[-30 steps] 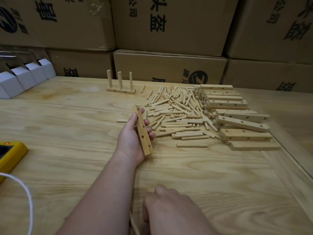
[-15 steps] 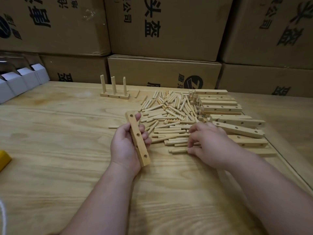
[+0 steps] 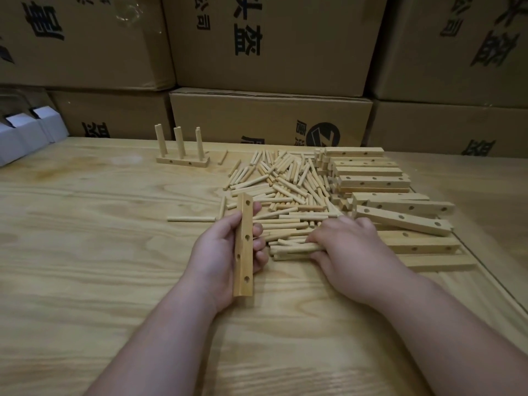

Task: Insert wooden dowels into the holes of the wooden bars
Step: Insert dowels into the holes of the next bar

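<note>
My left hand (image 3: 220, 261) grips a wooden bar (image 3: 243, 247) with several holes along its face, held lengthwise and pointing away from me. My right hand (image 3: 347, 252) rests on the near edge of the dowel pile (image 3: 285, 192), fingers closed around dowels (image 3: 297, 248) at the pile's front. A stack of loose bars (image 3: 371, 178) lies to the right of the pile. A finished bar with three upright dowels (image 3: 183, 151) stands at the back.
The wooden table (image 3: 100, 252) has a raised strip along its right side (image 3: 485, 267). Cardboard boxes (image 3: 271, 41) are stacked behind the table. Small white boxes (image 3: 25, 132) sit at the far left. One stray dowel (image 3: 191, 219) lies left of the pile.
My right hand came up from the table's near edge to the dowel pile and closed on dowels at its front. My left hand turned the bar straighter. The view tilted up.
</note>
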A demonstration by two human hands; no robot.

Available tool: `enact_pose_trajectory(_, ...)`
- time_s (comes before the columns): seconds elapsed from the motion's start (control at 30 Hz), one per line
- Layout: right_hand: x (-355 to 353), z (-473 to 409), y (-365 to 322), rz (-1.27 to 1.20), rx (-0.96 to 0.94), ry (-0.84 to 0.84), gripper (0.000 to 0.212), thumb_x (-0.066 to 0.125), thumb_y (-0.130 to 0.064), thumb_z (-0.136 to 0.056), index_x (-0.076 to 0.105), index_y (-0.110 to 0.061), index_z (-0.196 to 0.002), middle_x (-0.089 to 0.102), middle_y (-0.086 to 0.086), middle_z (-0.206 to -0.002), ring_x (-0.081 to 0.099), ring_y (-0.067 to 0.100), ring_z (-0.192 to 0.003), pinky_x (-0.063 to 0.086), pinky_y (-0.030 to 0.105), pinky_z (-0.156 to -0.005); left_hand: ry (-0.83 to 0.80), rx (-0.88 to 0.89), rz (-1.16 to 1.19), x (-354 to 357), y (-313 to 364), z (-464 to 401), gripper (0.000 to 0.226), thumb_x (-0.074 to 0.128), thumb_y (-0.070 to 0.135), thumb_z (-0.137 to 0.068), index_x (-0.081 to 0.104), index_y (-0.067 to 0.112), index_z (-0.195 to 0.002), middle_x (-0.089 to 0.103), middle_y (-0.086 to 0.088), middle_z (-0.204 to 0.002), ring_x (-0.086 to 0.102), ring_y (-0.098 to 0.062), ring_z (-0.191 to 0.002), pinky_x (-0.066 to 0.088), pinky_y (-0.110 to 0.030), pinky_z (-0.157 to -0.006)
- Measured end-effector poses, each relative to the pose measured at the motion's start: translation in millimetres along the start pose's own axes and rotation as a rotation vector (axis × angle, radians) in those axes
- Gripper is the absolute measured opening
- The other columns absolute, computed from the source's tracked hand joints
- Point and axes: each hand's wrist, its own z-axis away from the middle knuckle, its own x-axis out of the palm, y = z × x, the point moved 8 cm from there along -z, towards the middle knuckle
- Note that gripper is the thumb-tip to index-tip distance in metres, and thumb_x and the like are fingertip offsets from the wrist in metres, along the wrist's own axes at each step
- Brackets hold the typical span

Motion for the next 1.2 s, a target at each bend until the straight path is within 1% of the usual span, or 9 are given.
enact_pose_trajectory(0.17, -11, -2, -1, -0.047, 0.042, 0.093, 0.014, 0.043, -0.039, -0.1, 0.054, -0.034, -0.094, 0.057, -0.015, -0.094, 0.054, 0.015, -0.098, 0.041, 0.036, -0.088, -0.017, -0.029, -0.012, 0, -3, 1, 0.037, 0.043, 0.031, -0.103, 0.066, 0.013, -0.127, 0.051, -0.002, -0.074, 0.044, -0.014, -0.058, 0.039, -0.026, -0.053)
enact_pose_trajectory(0.3, -20, 0, 2, -0.368, 0.096, 0.195, 0.01, 0.052, -0.034, -0.1, 0.061, -0.033, -0.095, 0.059, -0.016, -0.08, 0.054, 0.003, -0.075, 0.038, 0.02, -0.06, -0.029, -0.034, -0.021, 0, -4, -1, 0.036, 0.048, 0.032, -0.101, 0.068, 0.017, -0.127, 0.052, -0.002, -0.075, 0.045, -0.014, -0.06, 0.04, -0.025, -0.051)
enact_pose_trajectory(0.43, -17, 0, 0, -0.726, 0.129, 0.161, 0.018, 0.054, -0.036, -0.1, 0.065, -0.031, -0.086, 0.062, -0.013, -0.07, 0.055, -0.001, -0.062, 0.041, 0.012, -0.051, -0.041, -0.012, -0.072, 0, -5, -1, 0.032, 0.057, 0.032, -0.094, 0.074, 0.014, -0.115, 0.054, -0.003, -0.075, 0.047, -0.014, -0.058, 0.038, -0.024, -0.048)
enact_pose_trajectory(0.5, -18, 0, -1, -0.75, 0.151, 0.14, 0.019, 0.054, -0.039, -0.1, 0.068, -0.029, -0.09, 0.062, -0.011, -0.069, 0.055, 0.001, -0.06, 0.041, 0.013, -0.047, -0.045, 0.001, -0.105, 0, -5, 0, 0.037, 0.062, 0.033, -0.085, 0.07, 0.011, -0.114, 0.056, -0.004, -0.076, 0.048, -0.015, -0.057, 0.038, -0.024, -0.048)
enact_pose_trajectory(0.6, -18, -1, 3, -0.797, 0.205, 0.104, 0.022, 0.057, -0.038, -0.099, 0.07, -0.029, -0.083, 0.054, -0.015, -0.053, 0.049, -0.001, -0.049, 0.036, 0.011, -0.042, -0.066, 0.011, -0.15, 1, -5, 0, 0.041, 0.063, 0.034, -0.083, 0.069, 0.01, -0.116, 0.057, -0.005, -0.077, 0.049, -0.014, -0.058, 0.039, -0.024, -0.049)
enact_pose_trajectory(0.8, -24, -1, 8, -0.859, 0.294, 0.033, 0.021, 0.063, -0.041, -0.093, 0.075, -0.029, -0.081, 0.045, -0.012, -0.049, 0.041, 0.004, -0.044, 0.036, 0.022, -0.044, -0.075, 0.029, -0.183, 1, -5, -1, 0.049, 0.064, 0.034, -0.083, 0.068, 0.011, -0.126, 0.057, -0.004, -0.077, 0.05, -0.014, -0.059, 0.041, -0.024, -0.051)
enact_pose_trajectory(1.0, -32, 2, 4, -0.82, 0.281, -0.083, 0.021, 0.065, -0.041, -0.091, 0.077, -0.031, -0.077, 0.055, -0.011, -0.047, 0.047, 0.003, -0.042, 0.04, 0.018, -0.04, -0.048, 0.046, -0.199, -2, -4, -3, 0.027, 0.065, 0.032, -0.087, 0.061, 0.012, -0.104, 0.059, -0.006, -0.078, 0.052, -0.015, -0.058, 0.041, -0.025, -0.049)
enact_pose_trajectory(1.1, -37, 2, 6, -0.811, 0.269, -0.108, 0.018, 0.066, -0.044, -0.089, 0.077, -0.037, -0.077, 0.072, 0.0, -0.069, 0.067, 0.017, -0.067, 0.056, 0.035, -0.067, -0.048, 0.058, -0.257, -2, -4, -2, 0.015, 0.059, 0.028, -0.098, 0.062, 0.013, -0.094, 0.058, -0.006, -0.079, 0.051, -0.015, -0.058, 0.041, -0.026, -0.049)
enact_pose_trajectory(1.2, -39, 3, 12, -0.832, 0.286, -0.107, 0.018, 0.065, -0.044, -0.089, 0.078, -0.037, -0.077, 0.052, -0.009, -0.05, 0.047, 0.008, -0.046, 0.044, 0.032, -0.056, -0.053, 0.068, -0.299, 1, -3, 0, 0.019, 0.058, 0.025, -0.1, 0.067, 0.015, -0.087, 0.058, -0.007, -0.079, 0.051, -0.015, -0.059, 0.04, -0.026, -0.05)
